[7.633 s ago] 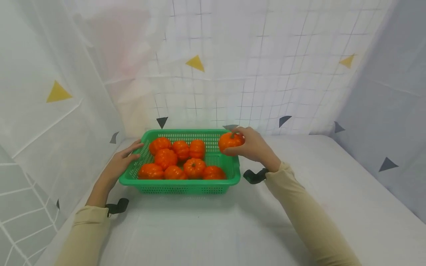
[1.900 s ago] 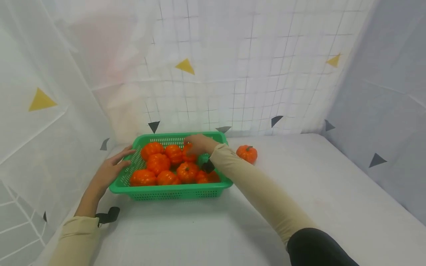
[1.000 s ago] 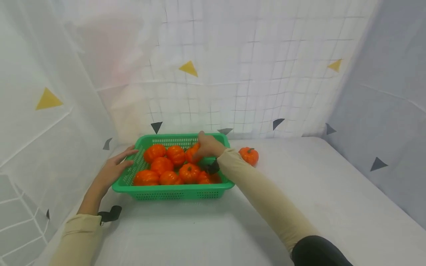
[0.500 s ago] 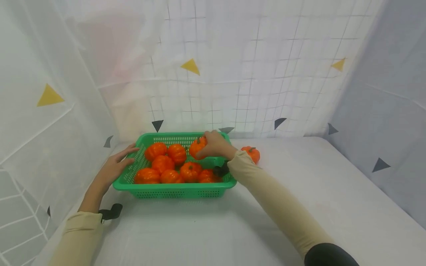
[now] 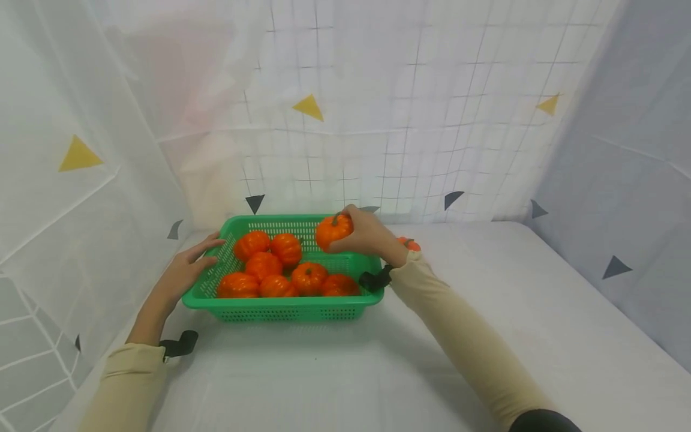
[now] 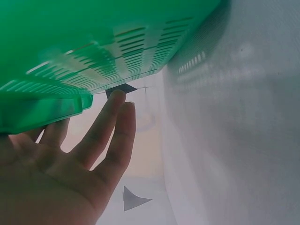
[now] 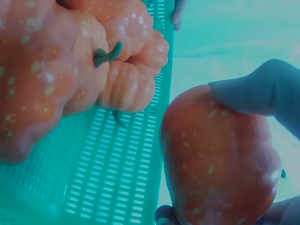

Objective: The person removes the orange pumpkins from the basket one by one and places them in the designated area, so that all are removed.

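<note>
1 orange pumpkin gripped in right hand

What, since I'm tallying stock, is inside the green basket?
Seven orange pumpkins lie in the green basket; whatever is directly beneath them is covered and cannot be seen.

The left sleeve is beige, with a wide, seamed cuff; the right sleeve, also beige, creases at its far end. A stubby, bent black wrist device sits at each cuff — left and right. A rounded black piece overlaps the right sleeve's near end — the left hand and right hand are bare.
</note>
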`<act>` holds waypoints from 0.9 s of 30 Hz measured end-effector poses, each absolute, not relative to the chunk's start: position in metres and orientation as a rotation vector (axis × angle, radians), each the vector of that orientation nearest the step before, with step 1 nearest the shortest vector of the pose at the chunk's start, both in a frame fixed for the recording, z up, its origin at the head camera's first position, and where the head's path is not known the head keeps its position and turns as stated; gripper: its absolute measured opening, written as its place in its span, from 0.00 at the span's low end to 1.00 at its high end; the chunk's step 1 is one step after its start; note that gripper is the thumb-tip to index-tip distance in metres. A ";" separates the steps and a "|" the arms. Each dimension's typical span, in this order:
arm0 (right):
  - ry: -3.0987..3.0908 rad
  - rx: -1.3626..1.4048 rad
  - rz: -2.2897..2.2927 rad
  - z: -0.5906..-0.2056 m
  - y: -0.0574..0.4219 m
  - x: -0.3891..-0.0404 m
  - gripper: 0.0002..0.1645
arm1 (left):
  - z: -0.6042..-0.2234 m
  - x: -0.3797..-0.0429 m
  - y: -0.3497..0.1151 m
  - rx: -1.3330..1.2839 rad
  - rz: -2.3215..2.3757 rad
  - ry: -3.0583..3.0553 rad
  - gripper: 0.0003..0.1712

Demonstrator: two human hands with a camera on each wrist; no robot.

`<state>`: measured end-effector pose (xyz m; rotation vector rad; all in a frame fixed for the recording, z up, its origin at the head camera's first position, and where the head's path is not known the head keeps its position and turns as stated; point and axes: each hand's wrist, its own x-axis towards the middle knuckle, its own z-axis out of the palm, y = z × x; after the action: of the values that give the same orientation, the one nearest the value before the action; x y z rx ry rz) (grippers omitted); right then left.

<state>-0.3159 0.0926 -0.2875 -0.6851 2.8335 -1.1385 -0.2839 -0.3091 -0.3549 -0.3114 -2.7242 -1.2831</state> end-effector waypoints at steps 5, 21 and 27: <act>2.791 -0.656 -1.253 -0.287 0.099 -0.308 0.36 | -0.355 -0.284 -0.308 -0.320 -1.287 -2.723 0.30; 2.823 -0.678 -1.326 -0.281 0.128 -0.295 0.40 | -0.353 -0.283 -0.309 -0.303 -1.303 -2.728 0.30; 2.842 -0.623 -1.300 -0.284 0.145 -0.296 0.41 | -0.355 -0.284 -0.309 -0.313 -1.298 -2.722 0.30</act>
<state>-0.2960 0.1447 -0.2844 -0.6227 2.8420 -1.3004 -0.2837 -0.3089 -0.3552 -0.3129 -2.7219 -1.2976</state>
